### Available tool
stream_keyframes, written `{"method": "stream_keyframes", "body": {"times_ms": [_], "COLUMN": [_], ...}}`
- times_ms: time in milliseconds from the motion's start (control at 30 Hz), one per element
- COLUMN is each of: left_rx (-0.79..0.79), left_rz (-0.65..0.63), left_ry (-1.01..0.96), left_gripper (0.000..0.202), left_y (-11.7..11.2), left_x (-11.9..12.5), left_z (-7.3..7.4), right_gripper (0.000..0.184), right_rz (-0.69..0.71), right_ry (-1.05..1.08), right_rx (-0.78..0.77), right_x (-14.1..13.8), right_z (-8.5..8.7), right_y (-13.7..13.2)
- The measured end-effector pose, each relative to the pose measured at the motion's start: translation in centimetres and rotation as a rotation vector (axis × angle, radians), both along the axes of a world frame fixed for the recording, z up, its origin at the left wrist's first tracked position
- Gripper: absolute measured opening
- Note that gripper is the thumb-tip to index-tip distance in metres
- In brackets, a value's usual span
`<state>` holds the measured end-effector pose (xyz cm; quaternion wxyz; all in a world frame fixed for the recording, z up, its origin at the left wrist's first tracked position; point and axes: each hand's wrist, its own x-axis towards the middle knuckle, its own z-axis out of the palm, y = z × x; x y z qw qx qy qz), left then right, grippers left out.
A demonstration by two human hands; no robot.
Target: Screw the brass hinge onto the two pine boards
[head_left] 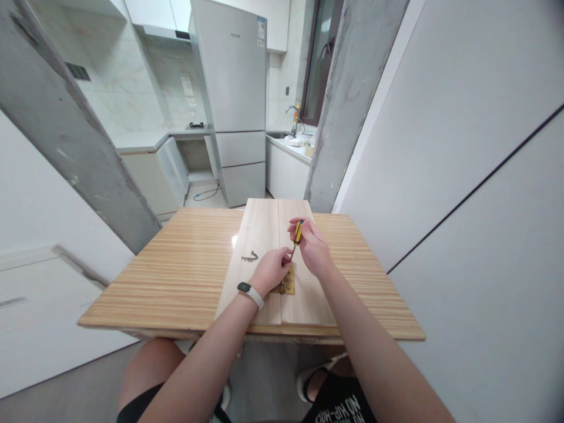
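Observation:
Two pale wooden boards (pixel 259 235) lie side by side on a striped wooden table (pixel 185 276). A brass hinge (pixel 287 285) sits across the seam between them. My right hand (pixel 312 245) is closed round a yellow and black screwdriver (pixel 298 232), its tip pointing down at the hinge. My left hand (pixel 272 270), with a watch on the wrist, rests on the left board beside the hinge, its fingers pinched at the screwdriver shaft near the tip. A small pile of dark screws (pixel 249 257) lies on the left board, left of my left hand.
A white wall (pixel 462 176) runs close along the table's right side. A grey concrete pillar (pixel 348 100) stands behind the table. Beyond it are a fridge (pixel 233 100), white counters and a sink (pixel 293 136). My knees show below the table's front edge.

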<state>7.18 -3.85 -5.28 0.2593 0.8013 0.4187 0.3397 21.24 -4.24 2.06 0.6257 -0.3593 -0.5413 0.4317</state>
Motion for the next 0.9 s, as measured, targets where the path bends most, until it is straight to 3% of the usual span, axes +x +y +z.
{"method": "stream_keyframes", "body": {"times_ms": [267,467,667,900], "left_rx": [0.008,0.007,0.01,0.002], "left_rz": [-0.007,-0.009,0.003,0.006], "left_ry": [0.002,-0.008,-0.003,0.002], "left_gripper": [0.026,0.022,0.026,0.027], "left_y": [-0.1,-0.1,0.0,-0.1], "left_x": [0.0,0.0,0.0,0.0], "left_z": [0.2,0.2,0.0,0.0], "right_gripper": [0.028,0.027,0.043,0.041], "right_rz": [0.022,0.032,0.115,0.0], "right_ry": [0.137,0.074,0.086,0.001], "right_rx": [-0.018,0.031,-0.016,0.013], "right_x": [0.1,-0.5,-0.7,-0.8], "right_z": [0.0,0.1,0.4,0.7], "right_y": [0.8,0.4,0.0,0.1]}}
